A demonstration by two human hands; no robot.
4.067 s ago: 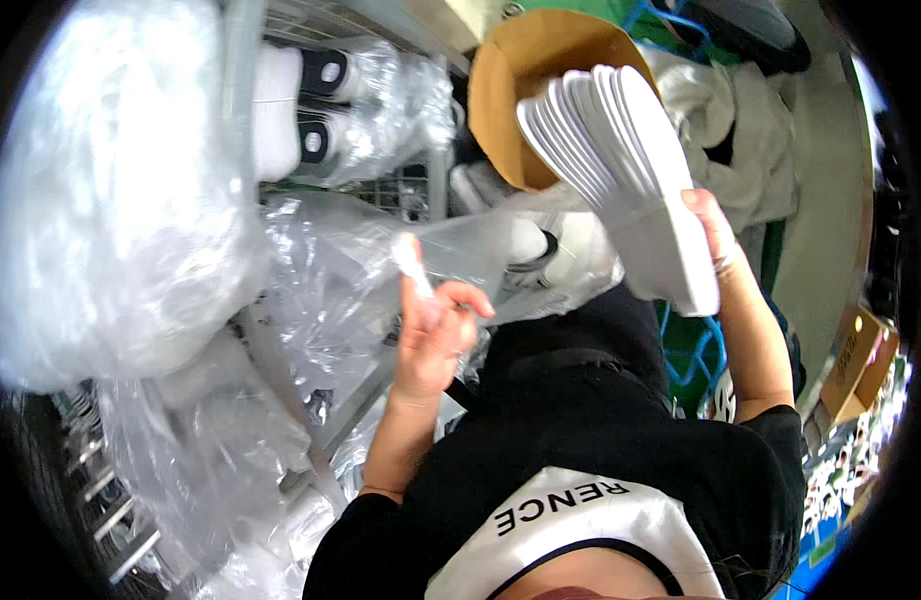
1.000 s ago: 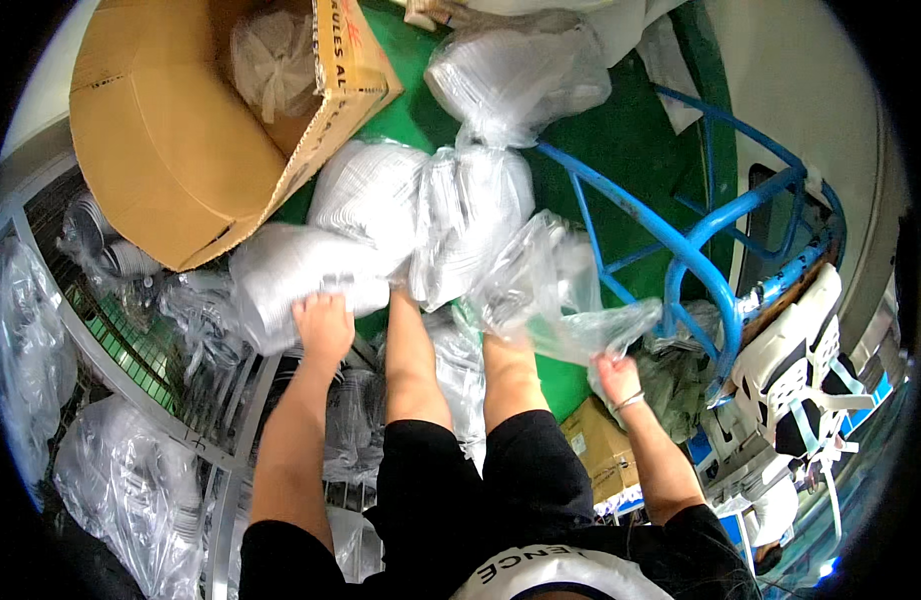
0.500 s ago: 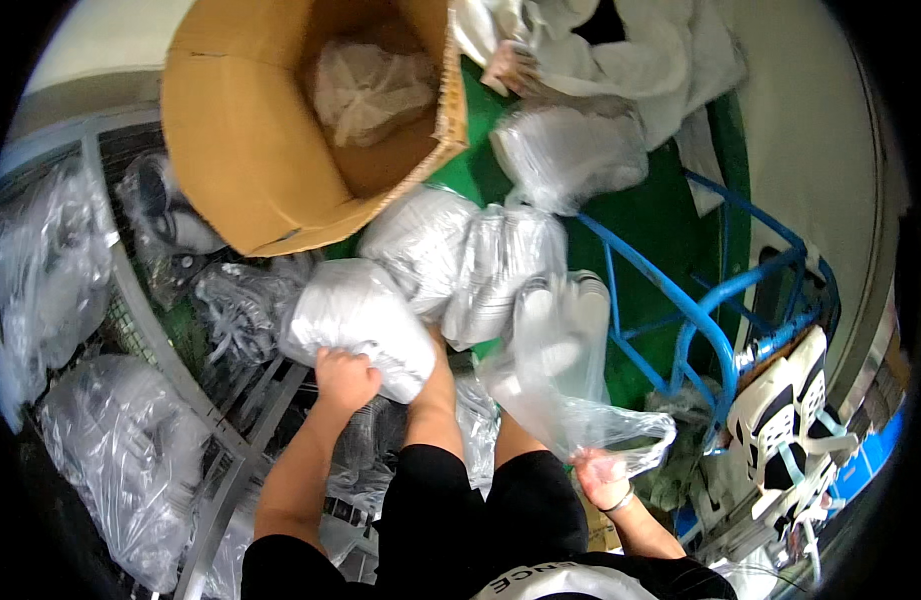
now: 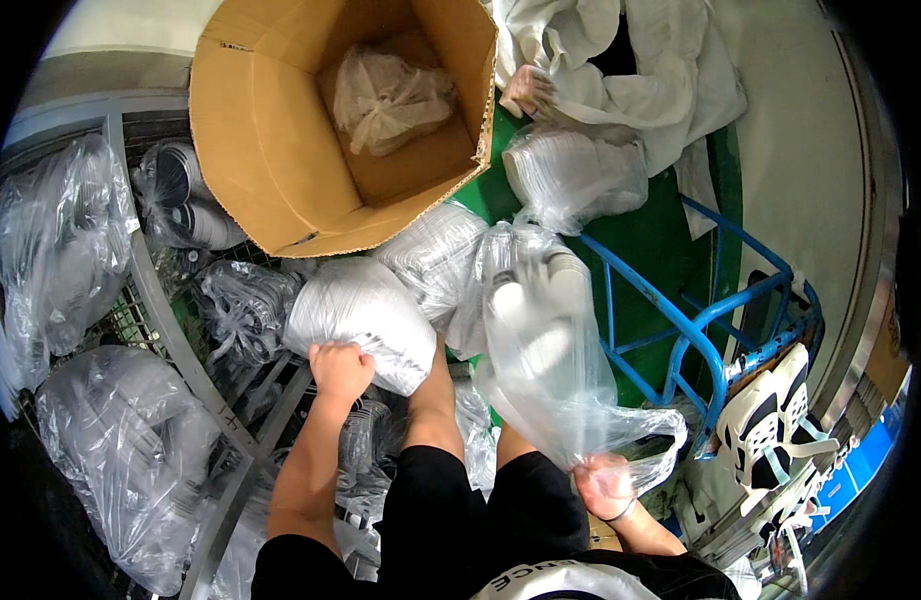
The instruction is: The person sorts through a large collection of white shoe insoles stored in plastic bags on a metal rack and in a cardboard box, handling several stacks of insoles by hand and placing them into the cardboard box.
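My left hand point(image 4: 343, 372) is closed on the near edge of a tightly filled plastic bag point(image 4: 366, 315), packed with white stacked pieces, just beyond my left knee. On the right, my right hand point(image 4: 605, 486) grips the gathered mouth of a long clear plastic bag point(image 4: 553, 375). Several white rounded pieces point(image 4: 543, 345), blurred by the film, lie in its far part; their exact kind cannot be told. Touching these two bags from behind is another wrapped stack point(image 4: 431, 252). Folds of film partly hide the fingertips of my right hand.
A large open cardboard box point(image 4: 271, 150) with a tied bag point(image 4: 391, 100) inside stands ahead. Farther right, a co-worker's hand point(image 4: 529, 92) is near a filled bag point(image 4: 576, 175). A blue metal frame point(image 4: 696, 335) rises at right; a grey metal rack point(image 4: 161, 300) with bags stands left.
The clear bag in my right hand has swung out and stretched away from me, with white pieces now showing in its far part. My left hand keeps its hold; the view has shifted slightly.
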